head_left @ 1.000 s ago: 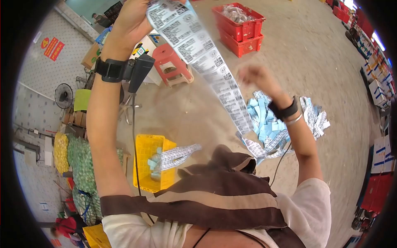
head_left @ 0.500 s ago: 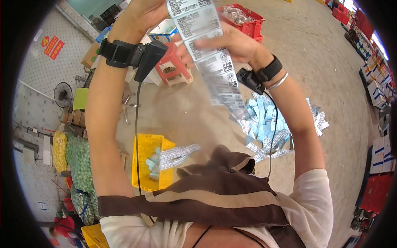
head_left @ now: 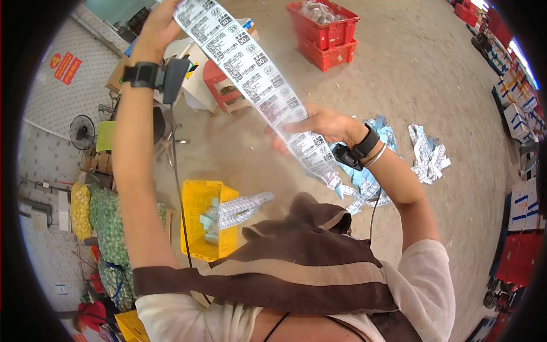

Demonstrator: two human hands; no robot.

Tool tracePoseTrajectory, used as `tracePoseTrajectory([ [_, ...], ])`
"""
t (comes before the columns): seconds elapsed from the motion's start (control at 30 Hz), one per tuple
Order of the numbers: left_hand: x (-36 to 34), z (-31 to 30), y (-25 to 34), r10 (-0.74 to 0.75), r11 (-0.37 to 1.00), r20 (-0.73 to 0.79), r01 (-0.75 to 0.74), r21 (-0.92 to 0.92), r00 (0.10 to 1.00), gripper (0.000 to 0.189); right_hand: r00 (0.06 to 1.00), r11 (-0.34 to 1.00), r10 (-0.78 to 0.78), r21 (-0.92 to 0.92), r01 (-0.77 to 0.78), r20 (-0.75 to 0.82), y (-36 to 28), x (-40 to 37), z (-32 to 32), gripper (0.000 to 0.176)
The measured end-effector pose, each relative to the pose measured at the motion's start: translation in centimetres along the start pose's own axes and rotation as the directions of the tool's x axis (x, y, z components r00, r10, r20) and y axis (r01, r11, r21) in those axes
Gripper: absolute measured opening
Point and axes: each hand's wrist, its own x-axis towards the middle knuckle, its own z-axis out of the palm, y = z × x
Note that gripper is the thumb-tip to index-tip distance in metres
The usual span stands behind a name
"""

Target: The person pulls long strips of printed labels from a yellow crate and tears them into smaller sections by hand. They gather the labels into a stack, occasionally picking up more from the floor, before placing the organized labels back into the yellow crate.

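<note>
A long white strip of printed labels (head_left: 250,74) stretches from the upper left down to the middle. My left hand (head_left: 158,27) is raised high and grips the strip's top end; a black wrist device with a cable sits on that wrist. My right hand (head_left: 322,126) pinches the strip lower down, near its bottom part, and also wears a black wristband. The strip's tail (head_left: 333,176) hangs below my right hand over the floor.
A yellow crate (head_left: 199,225) with more label strips stands on the floor at the left. A pile of blue and white labels (head_left: 399,154) lies on the floor at the right. Behind are a red stool (head_left: 225,85) and stacked red crates (head_left: 325,34). Boxes line the right edge.
My left hand has lifted the strip's top end up and to the left. My right hand has slid down along the strip, which is now stretched out longer.
</note>
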Motion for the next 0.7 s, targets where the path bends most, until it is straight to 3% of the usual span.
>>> tracePoseTrajectory([
  [0.07, -2.2, 1.6, -4.9, 0.053, 0.99, -0.274, -0.087, -0.11, 0.96, 0.053, 1.0, 1.0, 0.021, -0.004, -0.021, 0.01, 0.3, -0.3, -0.1, 0.029],
  [0.1, -3.9, 4.6, -7.8, -0.075, 0.954, -0.364, -0.039, -0.296, 0.928, 0.071, 0.999, 0.998, 0.013, 0.055, -0.01, -0.044, 0.3, -0.4, 0.0, 0.028],
  [0.13, -5.4, 5.8, -11.7, -0.334, 0.825, -0.329, 0.105, -0.555, 0.883, 0.08, 0.995, 0.994, 0.004, 0.111, 0.007, -0.098, 0.1, -0.4, 0.0, 0.026],
  [0.17, -7.3, 7.0, -15.6, -0.335, 0.753, -0.056, 0.232, -0.616, 0.941, 0.083, 0.995, 0.994, -0.007, 0.109, 0.018, -0.101, 0.2, -0.4, -0.3, 0.026],
  [0.27, -9.5, 14.6, -20.1, -0.322, 0.715, 0.012, 0.251, -0.653, 0.947, 0.07, 0.99, 0.988, 0.059, 0.151, -0.039, -0.13, 1.9, -0.3, -1.4, 0.026],
  [0.33, -9.4, 17.6, -19.4, -0.365, 0.889, -0.031, 0.339, -0.308, 0.93, 0.052, 0.978, 0.973, 0.134, 0.209, -0.1, -0.159, 3.1, -0.4, -1.6, 0.028],
  [0.37, -9.3, 17.6, -19.5, -0.367, 0.886, -0.029, 0.34, -0.315, 0.93, 0.052, 0.977, 0.972, 0.141, 0.212, -0.105, -0.163, 3.1, -0.7, -1.3, 0.028],
  [0.43, -8.8, 16.9, -19.4, -0.305, 0.88, -0.164, 0.211, -0.426, 0.938, 0.04, 0.935, 0.994, 0.053, -0.069, -0.083, -0.351, 2.8, -1.8, -0.5, 0.024],
  [0.47, -8.7, 16.9, -18.5, -0.27, 0.906, -0.223, 0.169, -0.387, 0.937, 0.035, 0.935, 0.994, 0.054, -0.068, -0.083, -0.352, 3.4, -2.4, -0.8, 0.024],
  [0.5, -8.6, 16.4, -18.3, -0.271, 0.906, -0.222, 0.171, -0.388, 0.936, 0.035, 0.909, 0.909, -0.085, -0.406, -0.097, -0.407, 4.5, -3.2, -1.4, 0.024],
  [0.53, -8.5, 15.8, -18.1, -0.161, 0.919, -0.224, 0.064, -0.389, 0.961, 0.033, 0.882, 0.71, -0.234, -0.691, -0.132, -0.409, 5.3, -3.6, -1.6, 0.025],
  [0.57, -8.5, 15.5, -18.0, -0.05, 0.92, -0.226, -0.043, -0.39, 0.973, 0.031, 0.881, 0.712, -0.234, -0.69, -0.132, -0.41, 5.1, -4.0, -0.6, 0.025],
  [0.63, -8.5, 16.1, -17.5, -0.027, 0.922, -0.261, -0.077, -0.379, 0.965, 0.032, 0.775, 0.657, -0.299, -0.709, -0.256, -0.557, 4.1, -5.1, 2.0, 0.026],
  [0.67, -8.5, 16.4, -17.2, 0.0, 0.924, -0.295, -0.113, -0.366, 0.955, 0.034, 0.719, 0.597, -0.417, -0.764, -0.245, -0.556, 4.7, -5.1, 2.3, 0.023],
  [0.7, -8.5, 16.7, -17.2, -0.001, 0.924, -0.292, -0.111, -0.365, 0.956, 0.034, 0.717, 0.599, -0.418, -0.763, -0.244, -0.558, 4.8, -5.2, 2.8, 0.023],
])
